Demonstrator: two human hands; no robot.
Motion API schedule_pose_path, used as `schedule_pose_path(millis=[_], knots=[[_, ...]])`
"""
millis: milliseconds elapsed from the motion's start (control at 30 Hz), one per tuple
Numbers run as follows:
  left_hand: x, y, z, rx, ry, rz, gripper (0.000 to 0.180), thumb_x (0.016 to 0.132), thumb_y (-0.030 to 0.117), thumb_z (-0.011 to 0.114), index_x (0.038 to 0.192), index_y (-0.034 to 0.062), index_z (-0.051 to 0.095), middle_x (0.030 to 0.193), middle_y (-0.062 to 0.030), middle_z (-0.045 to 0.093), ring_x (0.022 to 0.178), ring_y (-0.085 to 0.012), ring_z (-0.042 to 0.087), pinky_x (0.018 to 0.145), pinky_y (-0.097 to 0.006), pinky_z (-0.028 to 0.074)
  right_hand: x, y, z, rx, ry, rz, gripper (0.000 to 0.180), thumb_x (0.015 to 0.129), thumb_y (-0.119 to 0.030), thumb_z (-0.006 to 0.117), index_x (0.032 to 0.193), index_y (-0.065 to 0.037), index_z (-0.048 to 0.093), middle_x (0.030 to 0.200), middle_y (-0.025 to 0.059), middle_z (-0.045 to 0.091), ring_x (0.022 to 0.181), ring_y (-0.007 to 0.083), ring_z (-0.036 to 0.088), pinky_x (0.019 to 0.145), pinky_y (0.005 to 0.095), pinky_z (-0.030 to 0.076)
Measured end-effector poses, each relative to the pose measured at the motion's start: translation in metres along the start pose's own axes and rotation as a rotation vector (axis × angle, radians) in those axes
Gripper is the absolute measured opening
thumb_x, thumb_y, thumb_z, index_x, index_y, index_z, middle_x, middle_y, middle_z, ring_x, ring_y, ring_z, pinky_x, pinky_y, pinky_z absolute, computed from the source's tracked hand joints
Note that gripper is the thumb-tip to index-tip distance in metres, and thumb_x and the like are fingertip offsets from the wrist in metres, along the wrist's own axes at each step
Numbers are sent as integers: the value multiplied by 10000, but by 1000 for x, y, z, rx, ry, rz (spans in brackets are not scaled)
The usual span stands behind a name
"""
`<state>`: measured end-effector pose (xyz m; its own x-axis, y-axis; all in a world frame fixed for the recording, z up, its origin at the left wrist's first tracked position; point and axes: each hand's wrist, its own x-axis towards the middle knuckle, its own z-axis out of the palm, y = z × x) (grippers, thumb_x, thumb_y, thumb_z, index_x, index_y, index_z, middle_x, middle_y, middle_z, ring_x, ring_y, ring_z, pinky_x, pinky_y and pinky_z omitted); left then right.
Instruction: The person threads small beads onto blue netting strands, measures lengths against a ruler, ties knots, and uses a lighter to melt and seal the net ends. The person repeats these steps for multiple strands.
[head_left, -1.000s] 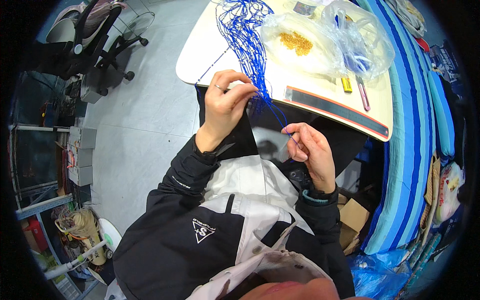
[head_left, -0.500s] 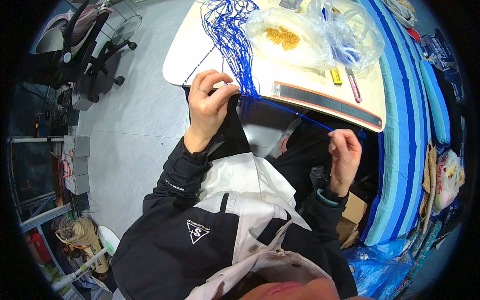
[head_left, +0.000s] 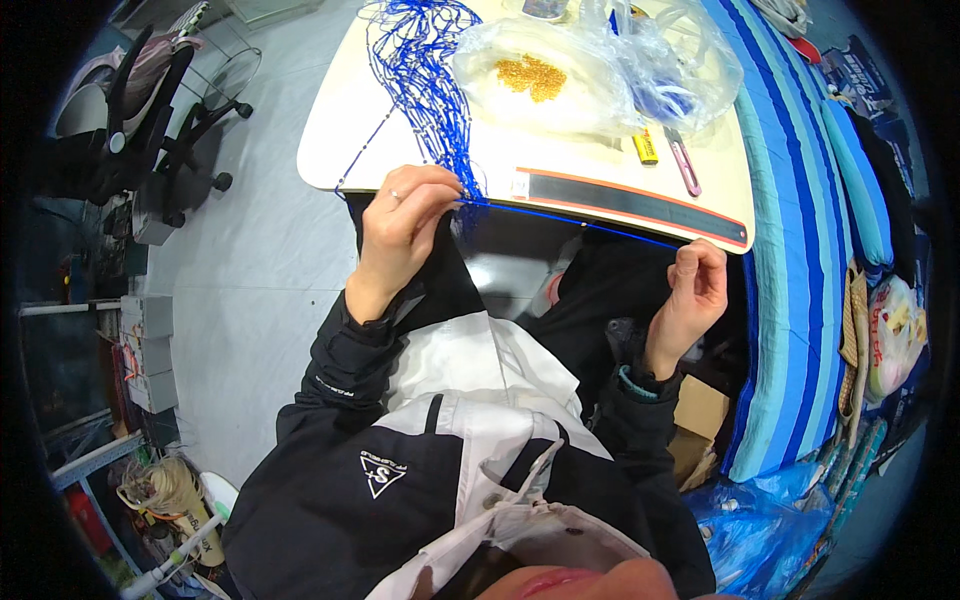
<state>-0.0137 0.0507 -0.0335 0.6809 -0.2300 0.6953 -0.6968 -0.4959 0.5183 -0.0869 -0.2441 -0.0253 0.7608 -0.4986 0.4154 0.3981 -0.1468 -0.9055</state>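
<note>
My left hand [head_left: 405, 215] pinches a blue cord [head_left: 570, 222] at the near edge of a cream table [head_left: 335, 130], just below a tangled bundle of blue cord [head_left: 420, 60] with small beads on it. The same cord runs taut to the right, where my right hand [head_left: 695, 290] holds its other end in closed fingers. A ring sits on one finger of my left hand. A long dark ruler with an orange edge [head_left: 640, 205] lies on the table just beyond the stretched cord.
A clear plastic bag with gold beads [head_left: 535, 80] lies on the table, with more clear bags [head_left: 670, 70], a yellow item [head_left: 646, 148] and a pink pen [head_left: 684, 165]. A blue striped mat [head_left: 800, 250] lies right. Office chair [head_left: 150, 120] at left on grey floor.
My right hand has moved away to the right, drawing a length of blue cord out taut from my left hand, which stays at the table edge.
</note>
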Motion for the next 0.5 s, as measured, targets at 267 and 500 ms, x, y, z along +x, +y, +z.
schedule_pose_path(millis=[267,500], knots=[[29,-1,6,127,-44,94,208,690,46,771,882,69,696,885,-45,641,887,-246,584,872,-381,425,18,15,-4,-174,42,36,55,910,-23,661,891,9,621,903,11,594,781,63,520,718,192,428],[40,35,29,69,-98,65,352,740,56,746,1084,59,676,1101,-109,615,1046,-298,569,910,-392,429,13,5,8,-217,-97,-68,49,909,-8,653,906,13,609,935,27,593,790,70,521,704,188,428]])
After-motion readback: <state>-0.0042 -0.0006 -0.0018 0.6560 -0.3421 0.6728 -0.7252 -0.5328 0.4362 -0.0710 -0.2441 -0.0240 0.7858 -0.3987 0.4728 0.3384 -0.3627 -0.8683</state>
